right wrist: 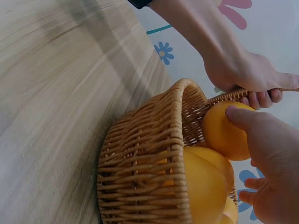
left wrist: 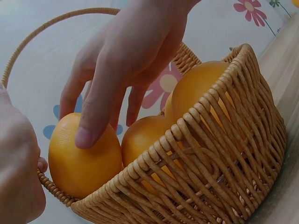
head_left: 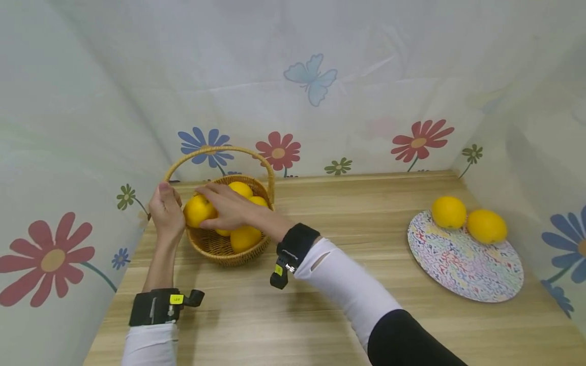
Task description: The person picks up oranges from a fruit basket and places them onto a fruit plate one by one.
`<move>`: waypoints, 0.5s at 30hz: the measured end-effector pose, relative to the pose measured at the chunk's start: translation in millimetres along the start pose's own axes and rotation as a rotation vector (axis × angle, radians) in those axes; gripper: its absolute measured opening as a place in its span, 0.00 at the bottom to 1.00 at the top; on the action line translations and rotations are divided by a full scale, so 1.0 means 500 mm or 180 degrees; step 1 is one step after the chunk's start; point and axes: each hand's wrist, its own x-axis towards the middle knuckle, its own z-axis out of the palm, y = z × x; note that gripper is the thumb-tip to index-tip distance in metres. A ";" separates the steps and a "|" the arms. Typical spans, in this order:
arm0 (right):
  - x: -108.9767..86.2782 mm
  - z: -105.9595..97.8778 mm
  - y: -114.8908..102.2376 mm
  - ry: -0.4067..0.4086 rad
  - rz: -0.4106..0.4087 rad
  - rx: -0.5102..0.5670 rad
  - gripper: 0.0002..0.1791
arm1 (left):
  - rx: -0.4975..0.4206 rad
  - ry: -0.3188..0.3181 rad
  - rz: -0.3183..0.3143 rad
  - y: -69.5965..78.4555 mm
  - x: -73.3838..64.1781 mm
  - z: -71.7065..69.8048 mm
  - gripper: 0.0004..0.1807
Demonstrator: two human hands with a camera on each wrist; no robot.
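A brown wicker basket (head_left: 229,259) with a tall arched handle (head_left: 271,178) stands on the left of the table, several yellow lemons (head_left: 244,239) inside it. My left hand (head_left: 167,211) grips the handle low on its left side, fingers curled round it in the right wrist view. With thumb and fingers, my right hand (head_left: 227,207) holds one lemon (head_left: 197,212) at the basket's left rim, beside the left hand. In the left wrist view this lemon (left wrist: 84,163) sits at the rim, next to another lemon (left wrist: 145,137). The right palm is hidden in the head view.
On the right of the wooden table (head_left: 339,244) lies a round plate (head_left: 467,269) with a colourful speckled pattern. Two lemons (head_left: 448,212) rest at its back edge. Flower-printed white cloth (head_left: 357,101) hangs behind and at both sides.
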 end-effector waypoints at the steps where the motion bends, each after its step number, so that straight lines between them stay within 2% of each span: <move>1: 0.004 0.002 -0.002 -0.0004 0.0015 0.0021 0.50 | -0.0001 0.0011 0.0000 0.001 0.000 0.000 0.36; 7: 0.015 0.014 -0.010 -0.0016 0.0072 0.0197 0.48 | 0.0053 0.0035 -0.0068 0.004 -0.002 0.000 0.35; 15: 0.018 0.024 -0.019 0.0122 -0.0078 0.0287 0.42 | 0.0056 0.0082 -0.0095 -0.008 0.000 0.002 0.40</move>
